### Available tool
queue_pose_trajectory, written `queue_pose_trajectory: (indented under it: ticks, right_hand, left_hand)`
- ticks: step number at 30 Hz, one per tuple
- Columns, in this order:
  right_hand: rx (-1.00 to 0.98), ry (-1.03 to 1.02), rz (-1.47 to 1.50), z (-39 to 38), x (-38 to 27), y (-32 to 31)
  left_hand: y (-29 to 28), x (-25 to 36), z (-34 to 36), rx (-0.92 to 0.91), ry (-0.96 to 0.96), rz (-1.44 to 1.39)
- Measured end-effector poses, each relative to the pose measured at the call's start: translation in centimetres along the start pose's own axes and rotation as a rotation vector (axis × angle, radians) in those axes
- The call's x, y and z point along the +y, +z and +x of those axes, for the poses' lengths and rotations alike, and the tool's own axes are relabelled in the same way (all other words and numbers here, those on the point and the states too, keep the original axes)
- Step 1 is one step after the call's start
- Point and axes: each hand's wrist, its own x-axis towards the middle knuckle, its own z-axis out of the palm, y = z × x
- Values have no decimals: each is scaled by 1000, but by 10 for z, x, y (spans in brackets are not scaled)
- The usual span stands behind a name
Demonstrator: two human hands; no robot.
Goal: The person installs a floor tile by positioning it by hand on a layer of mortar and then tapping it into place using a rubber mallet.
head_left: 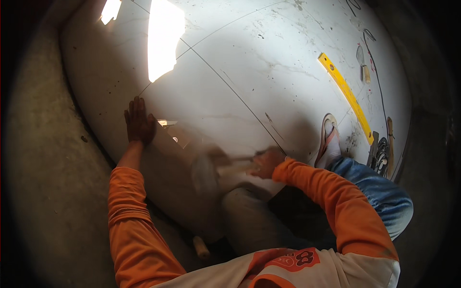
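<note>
My left hand point(140, 122) lies flat, fingers stretched out, on a glossy white marbled floor tile point(168, 158) at the left. Closed round a light wooden handle, my right hand point(269, 163) grips a mallet point(205, 175). The mallet's thick greyish head points left and is smeared by motion, low over the tile in front of my knee. Whether the head touches the tile I cannot tell. Dark joint lines point(230, 89) between the tiles cross beyond my hands.
A yellow spirit level point(348, 98) lies at the right, beyond my sandalled foot point(330, 137). Near it are a trowel point(363, 69), a dark cable point(377, 72) and several tools point(382, 156). A wooden handle point(200, 247) shows below the tile edge. Rough concrete point(48, 158) borders the left.
</note>
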Motion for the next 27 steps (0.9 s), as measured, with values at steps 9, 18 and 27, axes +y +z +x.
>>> queue_pose_trajectory:
  ticks: [9,18,27]
  right_hand:
    - [66,330,45,-45,25,24]
    - [46,770,372,-137,19,76]
    - [479,795,419,-290,8,-37]
  left_hand:
    - [8,-7,1,9,51,30]
    - [13,136,61,-65,-242,-69]
    - [-4,396,-9,-92,270,-170]
